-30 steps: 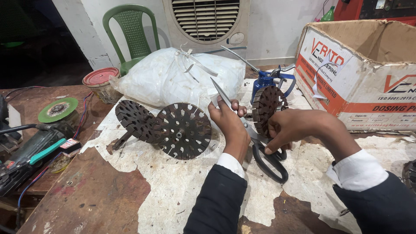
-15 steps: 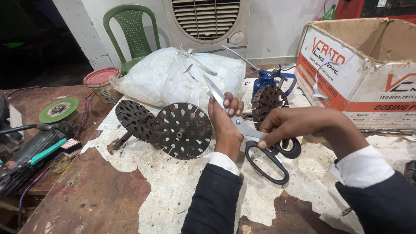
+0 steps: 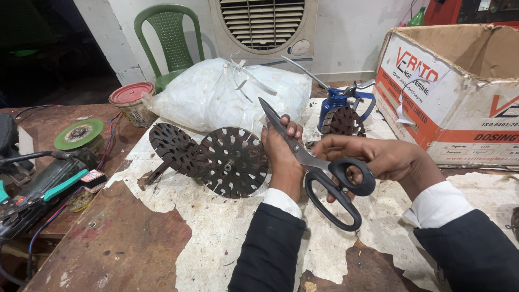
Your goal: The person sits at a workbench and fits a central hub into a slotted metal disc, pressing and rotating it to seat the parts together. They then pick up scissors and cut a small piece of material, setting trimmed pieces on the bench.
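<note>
The scissors point(image 3: 324, 167), steel blades and black loop handles, are now sitting higher than half a second ago, blades pointing up and left, over the middle of the counter point(image 3: 124, 243). The right hand point(image 3: 378, 159) is closing its grip through one handle loop. The left hand point(image 3: 281, 151) is curling its grip around something hidden behind it, just right of the perforated, rusty metal disc point(image 3: 232, 162). A second slotted disc point(image 3: 173, 146) is leaning further left. Beyond, a white plastic sack point(image 3: 216, 94); far right, a torn cardboard box point(image 3: 459, 81).
</note>
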